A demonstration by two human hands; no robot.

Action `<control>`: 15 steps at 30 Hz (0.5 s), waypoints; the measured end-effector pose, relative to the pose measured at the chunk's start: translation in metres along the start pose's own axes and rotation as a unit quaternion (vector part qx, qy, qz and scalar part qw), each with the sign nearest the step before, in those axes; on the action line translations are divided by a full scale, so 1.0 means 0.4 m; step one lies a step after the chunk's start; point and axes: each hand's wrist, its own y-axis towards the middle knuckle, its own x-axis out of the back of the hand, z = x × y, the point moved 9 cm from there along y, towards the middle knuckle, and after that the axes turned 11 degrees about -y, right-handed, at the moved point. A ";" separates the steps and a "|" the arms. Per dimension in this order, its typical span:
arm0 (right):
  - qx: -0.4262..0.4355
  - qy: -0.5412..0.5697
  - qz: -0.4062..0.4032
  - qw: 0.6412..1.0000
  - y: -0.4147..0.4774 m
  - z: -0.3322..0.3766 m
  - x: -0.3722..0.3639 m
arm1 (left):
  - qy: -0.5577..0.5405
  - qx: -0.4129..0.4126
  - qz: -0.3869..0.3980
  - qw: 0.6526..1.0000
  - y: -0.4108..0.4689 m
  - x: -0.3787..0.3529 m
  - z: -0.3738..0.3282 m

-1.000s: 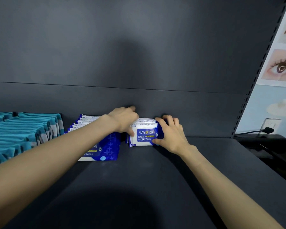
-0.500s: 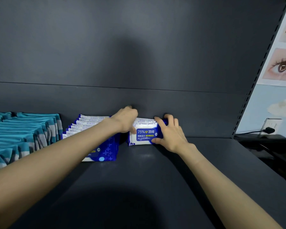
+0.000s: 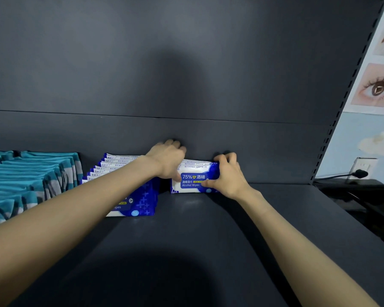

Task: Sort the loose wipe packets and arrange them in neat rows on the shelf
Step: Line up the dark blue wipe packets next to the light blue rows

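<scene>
Pressure from both sides is wanting to be even, I judge, since the left hand (image 3: 167,158) and right hand (image 3: 228,176) are each clasping one end of the short row of alcohol wipe packets (image 3: 193,183) standing at centre frame against the back of the shelf (image 3: 186,251), just right of the longer row of packets (image 3: 140,202).

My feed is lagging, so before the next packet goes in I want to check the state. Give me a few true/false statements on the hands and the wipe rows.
1. The left hand and right hand both hold the small stack of alcohol wipes. True.
2. The small stack touches the longer blue row. False: a dark gap shows between them.
3. Teal packets lie left of the blue row. True.
4. The small stack's front label reads 50%. False: it reads 75%.
</scene>
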 end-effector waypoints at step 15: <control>-0.015 0.072 0.051 0.996 0.010 -0.015 0.007 | -0.106 0.028 0.071 0.991 0.010 -0.020 0.021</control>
